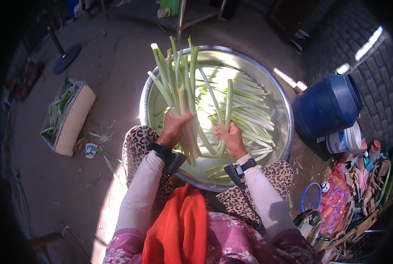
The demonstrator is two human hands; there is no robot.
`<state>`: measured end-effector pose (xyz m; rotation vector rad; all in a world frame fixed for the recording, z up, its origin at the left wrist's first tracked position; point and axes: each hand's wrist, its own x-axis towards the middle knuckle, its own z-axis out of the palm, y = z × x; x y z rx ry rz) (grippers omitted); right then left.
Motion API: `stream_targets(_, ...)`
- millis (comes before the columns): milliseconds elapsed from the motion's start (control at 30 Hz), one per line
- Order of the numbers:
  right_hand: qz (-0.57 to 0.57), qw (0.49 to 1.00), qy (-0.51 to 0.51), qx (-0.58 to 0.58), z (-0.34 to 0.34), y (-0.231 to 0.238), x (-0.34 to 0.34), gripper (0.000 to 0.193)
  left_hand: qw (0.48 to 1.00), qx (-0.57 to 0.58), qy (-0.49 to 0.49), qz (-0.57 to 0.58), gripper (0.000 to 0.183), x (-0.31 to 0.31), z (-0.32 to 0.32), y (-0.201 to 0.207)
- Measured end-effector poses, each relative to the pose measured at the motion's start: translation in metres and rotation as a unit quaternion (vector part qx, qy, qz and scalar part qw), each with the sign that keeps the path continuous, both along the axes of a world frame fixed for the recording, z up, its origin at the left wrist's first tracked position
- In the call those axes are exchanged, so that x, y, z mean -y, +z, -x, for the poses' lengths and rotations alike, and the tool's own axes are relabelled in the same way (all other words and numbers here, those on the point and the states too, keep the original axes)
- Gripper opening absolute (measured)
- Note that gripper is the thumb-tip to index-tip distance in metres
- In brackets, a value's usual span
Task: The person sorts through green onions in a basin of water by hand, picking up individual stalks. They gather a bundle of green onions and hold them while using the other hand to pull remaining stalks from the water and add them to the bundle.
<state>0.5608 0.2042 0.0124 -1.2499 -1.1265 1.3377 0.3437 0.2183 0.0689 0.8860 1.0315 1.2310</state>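
My left hand point(174, 126) is closed round an upright bunch of thick green onions point(182, 94), their cut green ends pointing away from me and pale ends toward me. To its right, my right hand point(231, 139) is closed on a green onion stalk point(228, 105); a thinner stalk runs beside it toward the bunch. Both hands are over a large round metal basin point(285, 101). Many more green onions point(249, 110) lie in it, mostly on the right side, partly washed out by glare. Dark bands are strapped round both my wrists.
A cardboard box point(75, 121) of green leaves stands on the floor at left, near a small cup point(91, 150). On the right are a blue barrel point(326, 105), a white bucket point(347, 140) and a pile of scraps point(337, 198). A metal-legged table point(196, 28) stands beyond the basin.
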Motion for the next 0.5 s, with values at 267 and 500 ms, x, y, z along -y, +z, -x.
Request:
stream_targets(267,-0.091,0.985,0.038,0.141,0.024,0.014,0.017,0.023,0.999,0.000,-0.039,0.027,0.031,0.005,-0.024,-0.023)
stream_targets(500,-0.124,0.973,0.095,0.169,0.033,0.022,0.029,0.052,0.996,0.040,-0.064,0.044,0.039,0.009,-0.018,-0.035)
